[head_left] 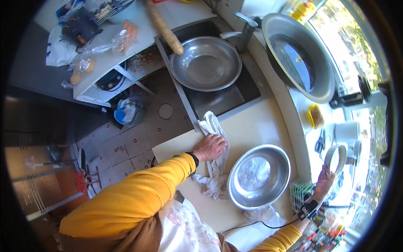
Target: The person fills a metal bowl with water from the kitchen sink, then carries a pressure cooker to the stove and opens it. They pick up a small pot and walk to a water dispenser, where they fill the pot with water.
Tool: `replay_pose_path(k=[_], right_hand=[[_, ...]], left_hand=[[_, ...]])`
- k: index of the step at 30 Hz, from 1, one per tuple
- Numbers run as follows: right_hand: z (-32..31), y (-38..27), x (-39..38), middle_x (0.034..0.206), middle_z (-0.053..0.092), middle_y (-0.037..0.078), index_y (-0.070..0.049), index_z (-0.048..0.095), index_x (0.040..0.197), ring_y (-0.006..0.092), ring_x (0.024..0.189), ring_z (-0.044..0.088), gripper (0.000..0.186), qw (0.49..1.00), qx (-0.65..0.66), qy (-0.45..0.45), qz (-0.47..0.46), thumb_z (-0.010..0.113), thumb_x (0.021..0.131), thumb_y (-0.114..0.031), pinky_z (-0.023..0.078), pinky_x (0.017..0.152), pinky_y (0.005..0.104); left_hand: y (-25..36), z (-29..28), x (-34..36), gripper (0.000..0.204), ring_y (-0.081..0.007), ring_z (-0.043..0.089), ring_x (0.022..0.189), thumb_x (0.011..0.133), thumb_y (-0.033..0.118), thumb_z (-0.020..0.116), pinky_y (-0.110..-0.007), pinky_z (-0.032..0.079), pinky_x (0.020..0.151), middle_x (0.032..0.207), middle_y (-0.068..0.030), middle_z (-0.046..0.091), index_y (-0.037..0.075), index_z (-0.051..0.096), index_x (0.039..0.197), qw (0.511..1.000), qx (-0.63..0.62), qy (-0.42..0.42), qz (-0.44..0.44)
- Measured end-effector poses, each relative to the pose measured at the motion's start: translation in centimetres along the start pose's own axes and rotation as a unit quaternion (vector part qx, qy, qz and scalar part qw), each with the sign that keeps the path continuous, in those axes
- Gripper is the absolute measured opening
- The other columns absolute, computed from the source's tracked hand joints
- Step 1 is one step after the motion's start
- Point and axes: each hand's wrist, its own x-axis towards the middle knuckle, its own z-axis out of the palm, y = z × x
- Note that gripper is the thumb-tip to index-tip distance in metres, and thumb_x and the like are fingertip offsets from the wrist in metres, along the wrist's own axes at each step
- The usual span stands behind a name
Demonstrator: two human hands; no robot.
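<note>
A crumpled white cloth (217, 168) lies along the pale worktop beside the sink. My left hand (210, 147) presses down on it, fingers curled over the fabric. Right of the cloth stands a steel basin (259, 176), with shiny wet-looking reflections on its bottom. Over by the windowsill my right hand (325, 181) is closed on a white ring-shaped thing (336, 159); its exact kind is unclear. A larger steel bowl (205, 63) rests across the sink (222, 103), next to the faucet (247, 31).
A big grey basin (325, 90) stands on the sill, near a yellow sponge (315, 116) and white cups (347, 131). A long brown root or stick (163, 27) reaches to the sink bowl. Bagged carrots (127, 35) lie on the left counter, above a bin (129, 112).
</note>
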Motion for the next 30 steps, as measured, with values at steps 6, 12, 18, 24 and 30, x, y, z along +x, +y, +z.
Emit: replay_pose_path(k=[6, 12, 18, 24, 30], right_hand=[[-0.6, -1.0, -12.4, 0.105, 0.067, 0.020, 0.008, 0.051, 0.115, 0.0281, 0.099, 0.066, 0.033, 1.000, -0.020, 0.015, -0.007, 0.050, 0.092, -0.016, 0.058, 0.075, 0.0261], [-1.4, -0.1, -24.3, 0.099, 0.068, 0.016, 0.002, 0.053, 0.115, 0.0242, 0.088, 0.068, 0.031, 0.992, -0.032, 0.117, -0.017, 0.049, 0.092, -0.018, 0.057, 0.073, 0.0287], [-1.7, 2.1, -35.0, 0.096, 0.068, 0.013, -0.004, 0.049, 0.123, 0.0217, 0.082, 0.068, 0.037, 0.984, -0.022, 0.178, 0.011, 0.052, 0.089, -0.018, 0.055, 0.068, 0.0274], [-2.6, 6.0, -42.7, 0.101, 0.065, 0.014, -0.004, 0.043, 0.126, 0.0248, 0.073, 0.068, 0.039, 0.972, -0.020, 0.235, 0.010, 0.050, 0.089, -0.014, 0.055, 0.063, 0.0289], [-3.5, 11.0, -47.7, 0.105, 0.064, 0.016, -0.003, 0.040, 0.130, 0.0260, 0.071, 0.069, 0.045, 0.984, -0.004, 0.178, 0.007, 0.049, 0.087, -0.010, 0.057, 0.061, 0.0304]], left_hand=[[-0.1, 0.2, 0.0, 0.024, -0.0217, 0.055, 0.102, 0.084, 0.018, 0.058, -0.039, 0.042, 0.090, 0.102, -0.0037, 0.057, 0.017, 0.057, 0.107, 1.000, -0.022, 0.018, -0.006], [-0.4, 0.2, 0.1, 0.022, -0.0219, 0.054, 0.102, 0.084, 0.021, 0.058, -0.039, 0.041, 0.089, 0.102, -0.0038, 0.056, 0.017, 0.055, 0.106, 1.000, -0.008, 0.021, 0.013], [-0.4, 0.3, 0.1, 0.024, -0.0232, 0.054, 0.102, 0.084, 0.021, 0.057, -0.041, 0.042, 0.089, 0.102, -0.0041, 0.057, 0.018, 0.055, 0.107, 1.000, -0.012, 0.014, 0.011], [-1.8, 0.2, 0.3, 0.022, -0.0234, 0.056, 0.097, 0.083, 0.015, 0.060, -0.039, 0.043, 0.088, 0.099, -0.0045, 0.058, 0.014, 0.059, 0.105, 0.992, -0.116, 0.015, 0.052], [-4.9, -2.6, -2.3, 0.020, -0.0121, 0.059, 0.078, 0.092, 0.008, 0.054, -0.027, 0.050, 0.070, 0.090, -0.0060, 0.063, 0.002, 0.061, 0.110, 0.890, -0.445, -0.082, -0.052]])
